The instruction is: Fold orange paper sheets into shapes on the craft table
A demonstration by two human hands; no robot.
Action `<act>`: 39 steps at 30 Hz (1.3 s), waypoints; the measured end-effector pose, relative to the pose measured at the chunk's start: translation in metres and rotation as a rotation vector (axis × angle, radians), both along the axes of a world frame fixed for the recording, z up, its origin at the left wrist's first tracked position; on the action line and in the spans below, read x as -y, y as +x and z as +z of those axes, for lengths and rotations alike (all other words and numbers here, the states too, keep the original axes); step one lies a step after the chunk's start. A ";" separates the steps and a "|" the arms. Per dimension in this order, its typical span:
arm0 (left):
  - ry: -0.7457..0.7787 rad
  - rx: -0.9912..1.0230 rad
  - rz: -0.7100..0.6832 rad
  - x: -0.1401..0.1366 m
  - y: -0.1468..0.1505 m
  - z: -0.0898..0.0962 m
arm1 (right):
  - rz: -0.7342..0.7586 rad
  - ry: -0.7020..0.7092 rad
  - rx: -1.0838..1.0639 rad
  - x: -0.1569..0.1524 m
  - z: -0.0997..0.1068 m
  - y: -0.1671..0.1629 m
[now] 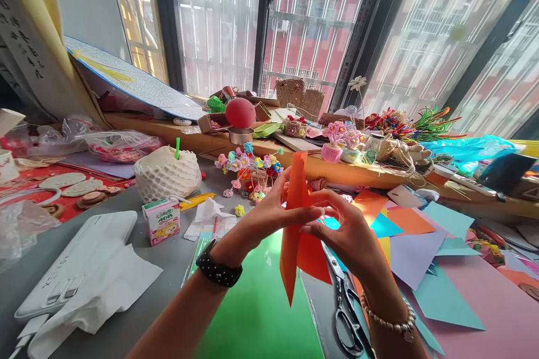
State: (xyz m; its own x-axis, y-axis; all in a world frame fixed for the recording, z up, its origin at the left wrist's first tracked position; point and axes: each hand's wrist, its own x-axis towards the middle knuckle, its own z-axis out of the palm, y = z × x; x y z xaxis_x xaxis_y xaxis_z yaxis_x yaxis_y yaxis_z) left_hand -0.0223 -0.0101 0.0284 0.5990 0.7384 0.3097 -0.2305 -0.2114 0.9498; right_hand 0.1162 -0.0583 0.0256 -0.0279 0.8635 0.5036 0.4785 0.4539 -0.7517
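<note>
An orange sheet of folded paper (pixel 293 241) stands upright between my two hands, above a green mat (pixel 256 303). My left hand (pixel 278 205) grips it from the left, with the thumb across its face. From the right, my right hand (pixel 343 221) pinches the paper's edge between thumb and fingers. Part of the sheet flares out to the lower right. Black-handled scissors (pixel 347 314) lie just right of the mat, below my right hand. Coloured paper pieces (pixel 416 252) in blue, orange, lilac and pink spread out further right.
At left are a white power bank (pixel 84 258), a crumpled tissue (pixel 101 286), a small drink carton (pixel 162 221) and a foam-netted round item with a green straw (pixel 168 176). Crocheted flowers (pixel 248 171) stand behind my hands. A cluttered wooden ledge (pixel 202 143) runs below the window.
</note>
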 end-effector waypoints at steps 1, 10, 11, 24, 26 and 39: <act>0.002 -0.005 0.006 0.000 -0.001 0.001 | -0.001 -0.008 -0.027 0.000 0.000 0.001; -0.036 0.045 0.134 0.002 -0.013 0.012 | -0.331 0.106 -0.125 -0.005 -0.006 0.023; -0.008 0.023 0.165 0.002 -0.012 0.011 | -0.427 0.167 -0.079 -0.006 -0.007 0.023; 0.744 -0.223 0.355 0.014 0.015 -0.010 | -0.743 0.516 0.383 0.015 0.008 0.010; 0.781 -0.236 0.354 0.014 0.014 -0.008 | -0.736 0.499 0.342 0.017 0.009 0.011; 1.274 -0.636 1.006 0.049 0.000 0.021 | -0.697 0.597 0.590 0.021 0.007 -0.009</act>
State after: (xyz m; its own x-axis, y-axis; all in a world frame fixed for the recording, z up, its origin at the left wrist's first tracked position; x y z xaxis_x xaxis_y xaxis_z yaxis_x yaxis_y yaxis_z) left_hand -0.0224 -0.0593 0.0496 0.3473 0.3695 0.8619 0.7603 -0.6489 -0.0282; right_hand 0.1076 -0.0789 0.0328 -0.0019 0.4038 0.9148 0.9849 0.1590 -0.0681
